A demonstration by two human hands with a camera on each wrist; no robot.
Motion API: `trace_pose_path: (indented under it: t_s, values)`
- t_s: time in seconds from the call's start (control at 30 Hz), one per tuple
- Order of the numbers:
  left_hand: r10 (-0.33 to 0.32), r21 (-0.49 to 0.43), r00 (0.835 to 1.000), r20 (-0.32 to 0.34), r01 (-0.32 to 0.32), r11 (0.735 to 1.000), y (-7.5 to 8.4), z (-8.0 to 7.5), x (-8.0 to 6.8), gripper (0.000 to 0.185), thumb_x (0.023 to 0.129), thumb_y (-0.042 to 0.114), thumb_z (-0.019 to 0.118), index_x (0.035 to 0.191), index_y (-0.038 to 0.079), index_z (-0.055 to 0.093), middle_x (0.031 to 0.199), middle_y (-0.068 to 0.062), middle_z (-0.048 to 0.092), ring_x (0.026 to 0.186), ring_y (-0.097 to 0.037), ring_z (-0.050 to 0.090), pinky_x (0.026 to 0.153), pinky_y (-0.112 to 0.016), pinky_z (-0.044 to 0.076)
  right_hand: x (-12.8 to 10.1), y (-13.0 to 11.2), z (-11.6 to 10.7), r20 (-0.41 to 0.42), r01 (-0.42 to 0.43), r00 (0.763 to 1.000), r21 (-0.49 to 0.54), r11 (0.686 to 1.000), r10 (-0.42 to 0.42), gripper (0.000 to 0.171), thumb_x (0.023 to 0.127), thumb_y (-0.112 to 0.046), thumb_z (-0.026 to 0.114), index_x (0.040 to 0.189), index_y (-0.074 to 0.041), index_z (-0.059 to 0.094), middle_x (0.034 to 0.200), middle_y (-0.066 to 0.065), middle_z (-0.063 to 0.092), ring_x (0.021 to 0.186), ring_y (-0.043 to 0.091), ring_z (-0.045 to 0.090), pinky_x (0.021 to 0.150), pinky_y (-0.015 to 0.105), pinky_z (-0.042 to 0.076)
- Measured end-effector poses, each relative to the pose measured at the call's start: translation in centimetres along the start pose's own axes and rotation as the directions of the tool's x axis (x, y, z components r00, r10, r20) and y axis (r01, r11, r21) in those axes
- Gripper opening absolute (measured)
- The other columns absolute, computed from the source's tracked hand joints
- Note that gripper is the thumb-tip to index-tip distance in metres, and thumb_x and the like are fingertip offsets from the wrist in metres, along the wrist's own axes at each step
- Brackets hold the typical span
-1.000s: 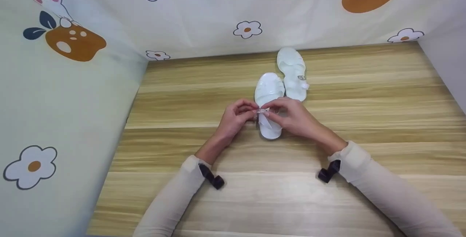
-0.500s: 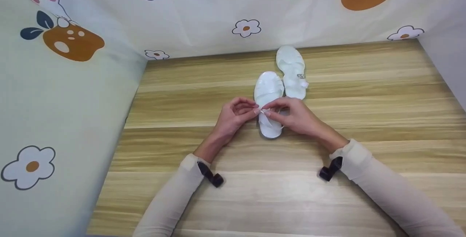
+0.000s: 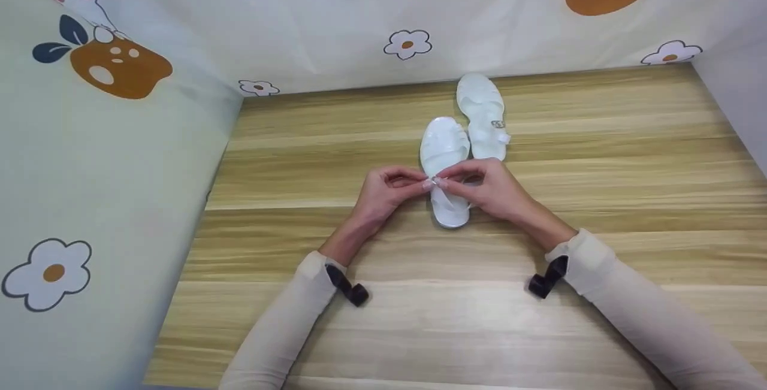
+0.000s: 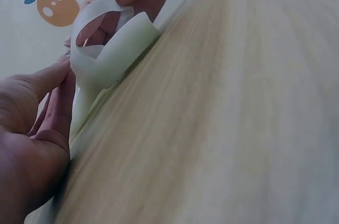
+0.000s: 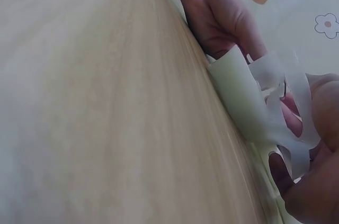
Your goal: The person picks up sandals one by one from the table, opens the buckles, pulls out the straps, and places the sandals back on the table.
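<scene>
A white sandal (image 3: pixel 444 141) lies on the wood-patterned surface, toe pointing away and heel toward me. My left hand (image 3: pixel 383 189) pinches at the small metal buckle (image 3: pixel 432 181) on the sandal's left side with thumb and fingertips. From the other side, my right hand (image 3: pixel 494 189) pinches the strap at the same spot; the fingertips of both hands nearly meet and partly hide the buckle. In the left wrist view the ankle strap (image 4: pixel 101 6) forms a raised loop over the heel. The right wrist view also shows this strap (image 5: pixel 301 97), beside my right fingers.
A second white sandal (image 3: pixel 481 99) lies just beyond to the right, close beside the first, with a metal buckle (image 3: pixel 498 124) showing. Behind it rises a pale wall covering (image 3: pixel 335 30) printed with flowers and oranges. Black wrist cameras (image 3: pixel 358 295) hang from both cuffs.
Both hands stay at the strap, and their fingertips have drawn closer together around the buckle. The left thumb has shifted slightly right and upward. The second sandal is unmoved.
</scene>
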State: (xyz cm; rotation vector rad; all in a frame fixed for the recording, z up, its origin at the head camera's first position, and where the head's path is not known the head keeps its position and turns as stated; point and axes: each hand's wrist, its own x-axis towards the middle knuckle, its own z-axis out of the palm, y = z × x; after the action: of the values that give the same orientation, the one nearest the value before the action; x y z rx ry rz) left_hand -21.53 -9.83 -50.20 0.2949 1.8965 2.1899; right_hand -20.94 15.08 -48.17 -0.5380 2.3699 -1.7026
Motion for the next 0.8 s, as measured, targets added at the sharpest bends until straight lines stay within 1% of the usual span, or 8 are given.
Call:
trace_pose_path:
  t_s: [0.17,0.33,0.4,0.5,0.67,0.8]
  values:
    - [0.017,0.024,1.0,0.023,-0.018,1.0,0.04,-0.11,0.05,0.023,0.089,0.003,0.088,0.11,-0.003,0.082,0.112,-0.013,0.083,0.112,-0.022,0.079,0.101,-0.034,0.063,-0.05,-0.05,0.1,-0.005,0.0,1.0,0.006,1.0,0.0,0.026,0.096,-0.03,0.085,0.116,-0.014,0.084,0.103,0.007,0.083,0.097,0.015,0.076,0.08,0.021,0.059]
    - [0.032,0.041,0.996,0.083,-0.036,0.999,0.21,-0.63,-0.16,0.023,0.093,0.002,0.084,0.115,-0.004,0.081,0.118,-0.012,0.082,0.119,-0.021,0.076,0.105,-0.032,0.06,-0.09,0.0,0.17,-0.005,-0.01,1.0,-0.012,1.0,0.01,0.025,0.095,-0.029,0.087,0.116,-0.016,0.083,0.101,0.007,0.082,0.097,0.017,0.073,0.079,0.02,0.058]
    - [0.029,0.027,0.994,0.104,-0.032,0.999,0.21,-0.79,-0.19,0.023,0.094,0.001,0.082,0.117,-0.004,0.08,0.119,-0.013,0.082,0.12,-0.021,0.076,0.106,-0.032,0.059,-0.07,0.03,0.19,-0.004,-0.015,1.0,-0.008,1.0,0.015,0.025,0.095,-0.029,0.087,0.117,-0.017,0.083,0.101,0.007,0.081,0.097,0.017,0.073,0.078,0.021,0.058]
    - [0.024,0.013,0.993,0.114,-0.026,1.0,0.13,-0.88,-0.16,0.024,0.095,0.0,0.081,0.118,-0.005,0.079,0.121,-0.013,0.082,0.12,-0.021,0.076,0.107,-0.033,0.059,-0.03,0.14,0.23,-0.005,-0.013,1.0,0.001,1.0,0.013,0.025,0.095,-0.028,0.086,0.117,-0.016,0.083,0.102,0.007,0.081,0.097,0.018,0.073,0.079,0.021,0.058]
    - [0.031,0.032,0.992,0.12,-0.035,0.999,0.07,-0.83,-0.11,0.024,0.095,0.0,0.081,0.118,-0.005,0.079,0.122,-0.012,0.081,0.122,-0.022,0.074,0.109,-0.034,0.058,-0.02,0.33,0.28,-0.014,0.006,1.0,0.005,1.0,-0.006,0.024,0.095,-0.027,0.087,0.116,-0.016,0.083,0.102,0.007,0.082,0.097,0.018,0.074,0.08,0.021,0.058]
    - [0.012,0.051,0.992,0.127,-0.019,0.998,0.14,-0.75,-0.04,0.025,0.094,0.0,0.082,0.118,-0.004,0.079,0.119,-0.012,0.081,0.118,-0.022,0.076,0.105,-0.033,0.06,-0.06,0.39,0.27,-0.022,0.015,1.0,0.011,1.0,-0.015,0.024,0.095,-0.028,0.086,0.116,-0.016,0.083,0.104,0.006,0.082,0.098,0.017,0.074,0.083,0.022,0.058]
